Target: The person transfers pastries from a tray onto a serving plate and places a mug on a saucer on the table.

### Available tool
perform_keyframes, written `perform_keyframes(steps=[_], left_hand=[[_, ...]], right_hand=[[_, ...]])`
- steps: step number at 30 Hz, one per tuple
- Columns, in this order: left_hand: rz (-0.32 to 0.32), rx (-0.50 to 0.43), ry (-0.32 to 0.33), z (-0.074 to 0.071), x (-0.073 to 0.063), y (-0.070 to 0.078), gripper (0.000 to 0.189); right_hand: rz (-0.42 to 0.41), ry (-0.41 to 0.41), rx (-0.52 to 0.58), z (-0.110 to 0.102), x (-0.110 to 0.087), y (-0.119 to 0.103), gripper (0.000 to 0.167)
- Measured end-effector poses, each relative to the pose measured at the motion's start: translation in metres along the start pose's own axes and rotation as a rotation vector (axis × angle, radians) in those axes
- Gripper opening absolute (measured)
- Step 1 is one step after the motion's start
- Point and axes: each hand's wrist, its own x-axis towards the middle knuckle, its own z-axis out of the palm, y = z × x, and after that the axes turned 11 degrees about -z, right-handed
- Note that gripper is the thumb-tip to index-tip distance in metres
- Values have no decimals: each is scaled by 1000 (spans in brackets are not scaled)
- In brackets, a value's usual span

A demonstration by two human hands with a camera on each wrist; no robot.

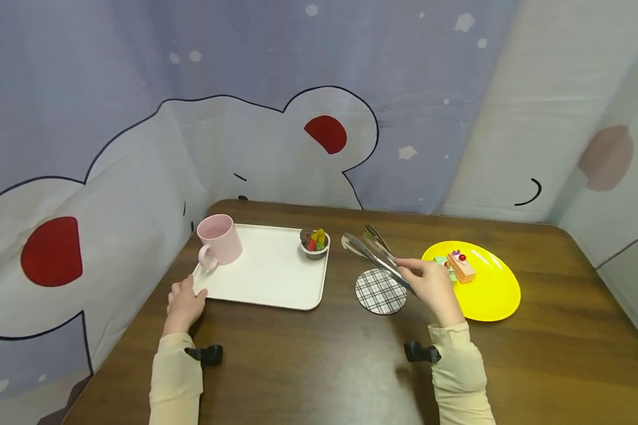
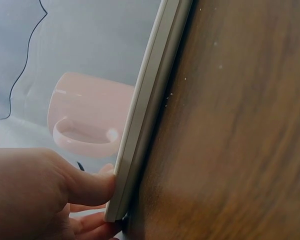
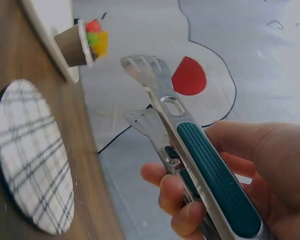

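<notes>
My left hand (image 1: 185, 302) holds the near-left corner of a white tray (image 1: 268, 277), and the left wrist view shows its thumb (image 2: 92, 189) against the rim. On the tray's left side stands a pink mug (image 1: 222, 239), its handle towards the hand. A small fruit-topped dessert cup (image 1: 315, 245) sits at the tray's far right corner. Metal tongs with green grips (image 3: 217, 180) are in my right hand (image 1: 430, 289); their tips are apart with nothing between them, above the table between tray and plate.
Below the tongs lies a round checked coaster (image 1: 381, 292). Further right, a yellow plate (image 1: 497, 295) bears a toy cake slice (image 1: 461, 267) and a green piece (image 1: 444, 265). A printed curtain (image 1: 404, 106) hangs behind the brown wooden table (image 1: 308, 366).
</notes>
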Motion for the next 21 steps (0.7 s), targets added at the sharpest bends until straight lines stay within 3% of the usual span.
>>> perform_keyframes(steps=[5, 10, 21], left_hand=[[9, -2, -4, 4, 2, 5, 66], [12, -11, 2, 4, 4, 7, 66], [-11, -3, 7, -1, 0, 0, 66]], right_hand=[[33, -20, 13, 4, -4, 0, 28], [1, 4, -20, 5, -2, 4, 27], [14, -12, -2, 16, 2, 3, 27]])
